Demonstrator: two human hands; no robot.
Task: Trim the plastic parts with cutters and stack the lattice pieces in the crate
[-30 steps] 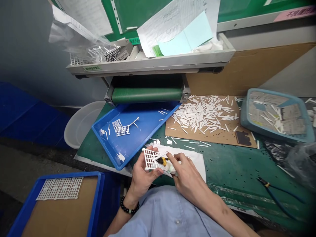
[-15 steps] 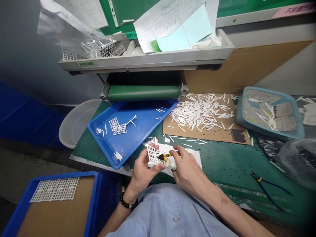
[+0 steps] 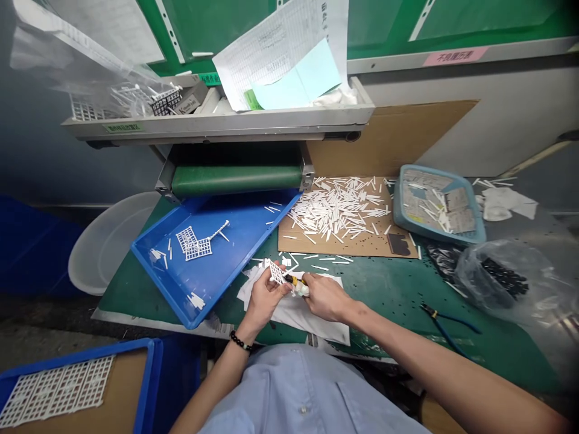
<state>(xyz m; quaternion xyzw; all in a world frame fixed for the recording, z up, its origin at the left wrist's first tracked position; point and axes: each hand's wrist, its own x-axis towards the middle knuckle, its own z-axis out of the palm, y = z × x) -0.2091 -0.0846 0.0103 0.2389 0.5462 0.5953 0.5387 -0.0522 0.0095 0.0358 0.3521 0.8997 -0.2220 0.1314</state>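
Observation:
My left hand is closed on a small white plastic grid, held tilted above the white cloth near the table's front edge. My right hand grips nippers with yellow on them and pale wrapping around the handles. Their dark jaws are up against the right side of the grid; whether they bite into it is too small to tell. A thin white stick shows just above the jaws.
A blue tray with white grid pieces lies left. Loose white sticks cover cardboard behind my hands. Blue-handled pliers, a light-blue basket and a plastic bag are right. A blue bin holds larger grids.
The view has swung right, so the surroundings appear further left. The grid has tilted in my left hand, and my right hand has turned with the nippers, still held close to the grid.

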